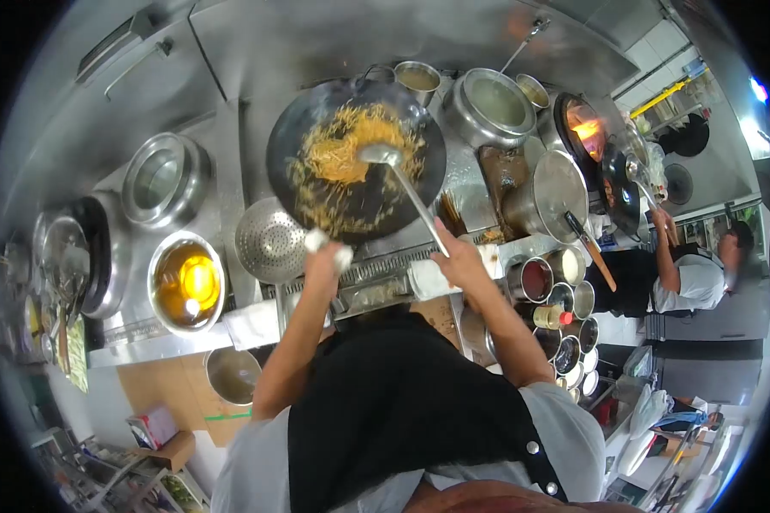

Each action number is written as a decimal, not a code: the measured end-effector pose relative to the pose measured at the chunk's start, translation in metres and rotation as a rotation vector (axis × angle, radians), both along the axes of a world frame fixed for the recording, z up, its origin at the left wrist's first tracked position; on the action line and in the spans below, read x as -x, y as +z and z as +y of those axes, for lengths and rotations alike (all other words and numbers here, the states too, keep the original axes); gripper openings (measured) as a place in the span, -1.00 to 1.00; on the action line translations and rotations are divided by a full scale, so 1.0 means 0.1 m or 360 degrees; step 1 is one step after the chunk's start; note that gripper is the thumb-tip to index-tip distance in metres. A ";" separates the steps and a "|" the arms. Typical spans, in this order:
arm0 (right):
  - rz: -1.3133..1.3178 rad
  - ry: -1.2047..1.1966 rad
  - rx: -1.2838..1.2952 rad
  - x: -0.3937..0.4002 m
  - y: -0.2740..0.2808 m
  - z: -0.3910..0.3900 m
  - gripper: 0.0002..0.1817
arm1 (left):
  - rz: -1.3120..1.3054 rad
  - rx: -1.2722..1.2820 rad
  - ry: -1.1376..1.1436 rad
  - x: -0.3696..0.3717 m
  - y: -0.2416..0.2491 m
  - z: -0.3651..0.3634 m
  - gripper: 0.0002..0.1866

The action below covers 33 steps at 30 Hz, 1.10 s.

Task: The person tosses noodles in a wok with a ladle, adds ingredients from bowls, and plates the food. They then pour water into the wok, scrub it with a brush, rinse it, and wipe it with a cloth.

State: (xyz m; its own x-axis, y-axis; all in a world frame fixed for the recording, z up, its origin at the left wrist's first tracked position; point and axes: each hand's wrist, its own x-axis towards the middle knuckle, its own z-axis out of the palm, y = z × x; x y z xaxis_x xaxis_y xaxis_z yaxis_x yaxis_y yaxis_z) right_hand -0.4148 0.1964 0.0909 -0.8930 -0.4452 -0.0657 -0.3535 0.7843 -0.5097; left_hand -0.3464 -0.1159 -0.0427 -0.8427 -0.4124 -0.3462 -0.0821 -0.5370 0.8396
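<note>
A large dark wok [287, 137] stands on the range in front of me, with shredded golden-brown food [338, 162], perhaps noodles, spread over its bottom. My right hand [461, 256] is closed around the long handle of a metal ladle [419, 205]. The ladle's bowl rests on the food near the wok's middle. My left hand [321, 267] grips a folded white cloth [340, 256] at the wok's near left rim; whatever part of the wok lies under the cloth is hidden. Beside that hand sits a round perforated strainer [265, 239].
Left of the strainer is a bowl of amber oil [167, 286]. Metal pots [466, 107] stand behind and right of the wok. Seasoning containers [536, 280] crowd my right side. Farther right, a co-worker [689, 278] works at another wok near an open flame [586, 130].
</note>
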 end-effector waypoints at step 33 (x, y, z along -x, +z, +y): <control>-0.0195 -0.0817 0.1265 -1.73 -0.09 0.36 -0.60 | -0.0307 -0.0285 -0.0381 -1.27 0.82 -0.02 -0.91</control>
